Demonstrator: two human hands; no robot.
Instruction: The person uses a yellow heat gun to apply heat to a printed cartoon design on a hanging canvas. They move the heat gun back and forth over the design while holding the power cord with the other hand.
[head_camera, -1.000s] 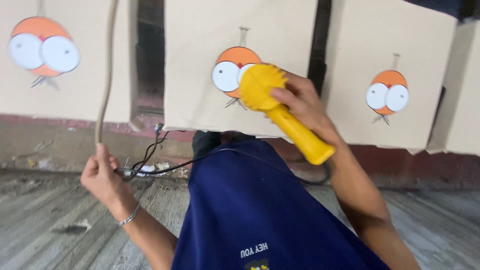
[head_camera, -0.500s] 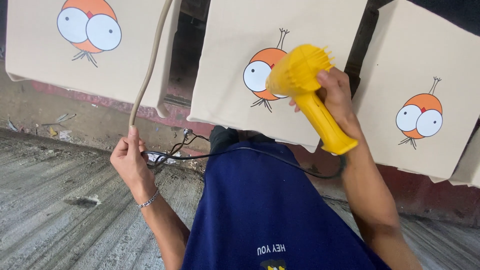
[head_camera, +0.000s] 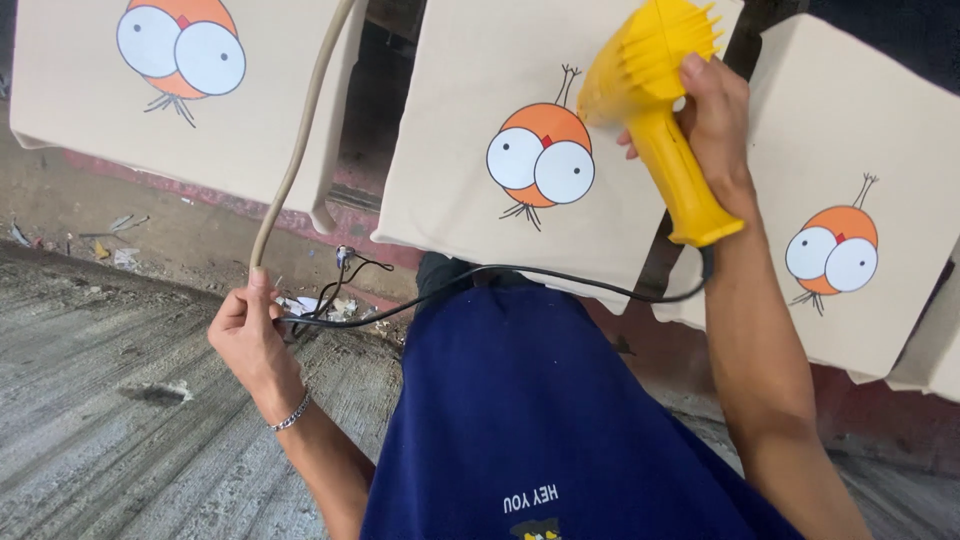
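My right hand (head_camera: 712, 120) grips the handle of a yellow heat gun (head_camera: 655, 105), its nozzle end raised over the middle cream shirt (head_camera: 470, 80), close to its printed orange bird with big white eyes (head_camera: 541, 160). A black cable (head_camera: 500, 275) runs from the gun's handle down across my blue top to my left hand (head_camera: 250, 335). That hand holds the black cable and a thick beige cord (head_camera: 300, 150) that rises out of view. A thin bracelet sits on my left wrist.
Two more cream shirts with the same bird print lie on boards, one at the left (head_camera: 180, 90) and one at the right (head_camera: 860, 200). Gaps separate the boards. Below is a rough grey floor (head_camera: 100, 420) with scraps of litter (head_camera: 110, 250).
My right hand has lifted the yellow heat gun up and to the right of the middle bird print. The view has dropped closer to the shirts. My left hand keeps hold of the cords.
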